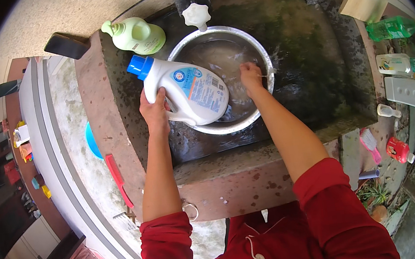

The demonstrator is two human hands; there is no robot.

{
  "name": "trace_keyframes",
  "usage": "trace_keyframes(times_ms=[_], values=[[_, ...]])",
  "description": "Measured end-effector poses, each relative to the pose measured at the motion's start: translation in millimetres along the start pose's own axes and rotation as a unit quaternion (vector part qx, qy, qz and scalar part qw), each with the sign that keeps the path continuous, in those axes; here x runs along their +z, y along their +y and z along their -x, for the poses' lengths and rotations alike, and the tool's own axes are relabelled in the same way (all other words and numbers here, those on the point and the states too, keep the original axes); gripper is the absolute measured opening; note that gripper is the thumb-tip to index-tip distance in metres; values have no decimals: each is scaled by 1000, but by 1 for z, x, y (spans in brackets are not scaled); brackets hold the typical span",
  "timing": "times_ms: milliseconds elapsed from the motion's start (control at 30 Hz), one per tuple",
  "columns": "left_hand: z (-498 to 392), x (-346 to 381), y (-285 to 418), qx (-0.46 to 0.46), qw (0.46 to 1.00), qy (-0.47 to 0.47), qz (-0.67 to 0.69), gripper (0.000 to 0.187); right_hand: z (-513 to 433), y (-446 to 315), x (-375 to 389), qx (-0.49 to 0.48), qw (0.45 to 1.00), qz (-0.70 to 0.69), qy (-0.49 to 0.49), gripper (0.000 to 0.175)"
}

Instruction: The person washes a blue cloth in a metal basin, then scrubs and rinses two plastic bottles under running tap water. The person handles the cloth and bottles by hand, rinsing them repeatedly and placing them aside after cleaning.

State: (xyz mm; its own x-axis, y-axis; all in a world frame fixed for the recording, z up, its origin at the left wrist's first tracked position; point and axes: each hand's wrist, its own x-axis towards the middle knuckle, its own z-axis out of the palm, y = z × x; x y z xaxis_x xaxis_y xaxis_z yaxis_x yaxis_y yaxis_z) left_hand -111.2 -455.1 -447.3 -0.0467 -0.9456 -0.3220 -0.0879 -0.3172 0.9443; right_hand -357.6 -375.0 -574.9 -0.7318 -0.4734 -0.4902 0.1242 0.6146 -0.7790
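My left hand (pixel 156 110) grips the handle of a white laundry detergent jug (pixel 190 88) with a blue cap, tilted over the left part of a round metal basin (pixel 231 128). Cloudy, rippling water (pixel 227 54) fills part of the basin. Over the basin's right side is my right hand (pixel 251 76), its fingers curled at the water; whether they hold anything is hidden. A white tap knob (pixel 196 15) stands at the basin's back rim. Behind the jug's cap sits a pale green pump bottle (pixel 138 35).
The basin lies in a wet stone sink (pixel 232 197). A dark phone (pixel 66 46) and a red comb (pixel 118 180) rest on the left ledge. At right are a green plastic bottle (pixel 392 28), a white jug (pixel 409 92), a pink-handled brush (pixel 370 145) and a red bottle (pixel 398 149).
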Motion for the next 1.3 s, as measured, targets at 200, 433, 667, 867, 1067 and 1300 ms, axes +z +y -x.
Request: trace_keyframes(times_ms=[200, 433, 667, 867, 1067, 1300], values=[[9, 8, 10, -13, 1000, -10, 10, 52, 61, -71, 13, 75, 805, -394, -436, 23], [34, 27, 22, -6, 1000, 18, 7, 58, 45, -70, -75, -273, 957, 83, -51, 15], [70, 23, 79, 155, 985, 51, -56, 62, 47, -31, -129, -404, 888, 220, -3, 16], [100, -9, 129, 210, 961, 79, -164, 63, 86, -23, -36, -421, 812, 316, -251, 24], [117, -32, 133, 181, 956, 124, -194, 61, 79, 25, 29, -347, 796, 404, -287, 26], [131, -63, 99, 133, 959, 146, -203, 65, 74, -55, -143, -433, 814, 339, -186, 31]])
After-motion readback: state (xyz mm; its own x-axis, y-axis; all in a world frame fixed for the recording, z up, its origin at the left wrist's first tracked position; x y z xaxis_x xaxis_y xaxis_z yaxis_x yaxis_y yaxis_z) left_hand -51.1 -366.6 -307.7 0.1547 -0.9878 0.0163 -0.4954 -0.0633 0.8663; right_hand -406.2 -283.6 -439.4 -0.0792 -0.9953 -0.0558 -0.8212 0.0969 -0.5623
